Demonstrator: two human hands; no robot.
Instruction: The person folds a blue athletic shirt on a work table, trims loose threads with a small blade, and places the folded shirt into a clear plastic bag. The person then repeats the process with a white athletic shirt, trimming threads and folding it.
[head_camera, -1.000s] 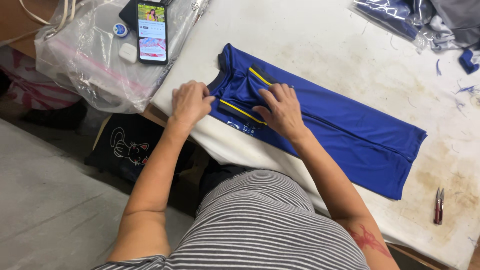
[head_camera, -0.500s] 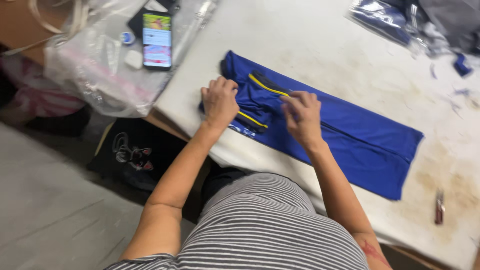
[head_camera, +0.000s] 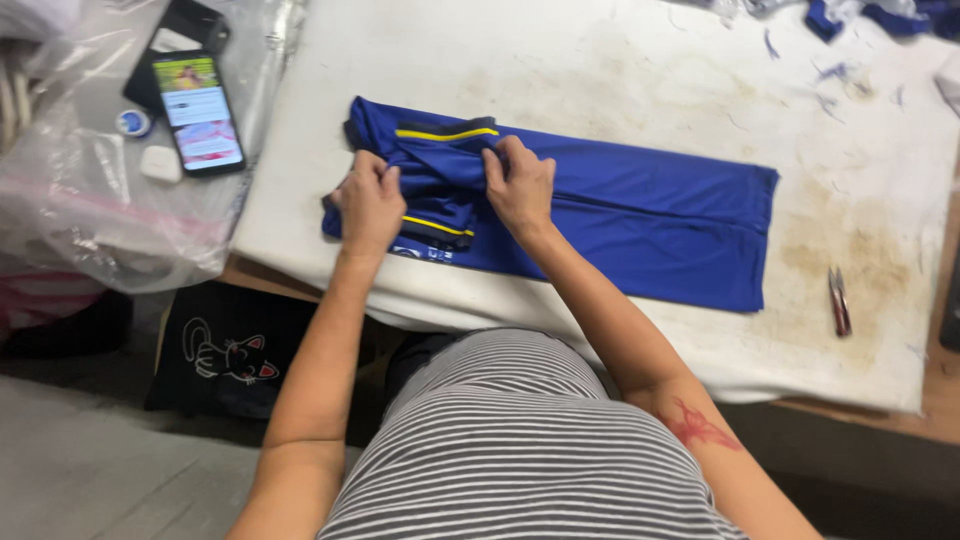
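A blue shirt (head_camera: 640, 215) with yellow and black trim lies folded lengthwise on the white padded table (head_camera: 620, 70). My left hand (head_camera: 368, 203) pinches the shirt's collar end at its left edge. My right hand (head_camera: 520, 182) grips a bunched fold of the same shirt just to the right, near a yellow stripe (head_camera: 445, 133). Between the two hands the fabric is gathered and raised; the rest of the shirt lies flat toward the right.
A lit phone (head_camera: 197, 112) lies on clear plastic bags (head_camera: 120, 220) at the left, with a small white case (head_camera: 160, 163) beside it. Small red-handled snips (head_camera: 838, 300) rest on the table's right. Blue fabric scraps (head_camera: 850, 15) sit at the far edge. A black bag (head_camera: 225, 350) stands below the table.
Both hands went from pressing flat on the shirt to gripping and bunching its collar end. The view has shifted, so the shirt now sits level across the table.
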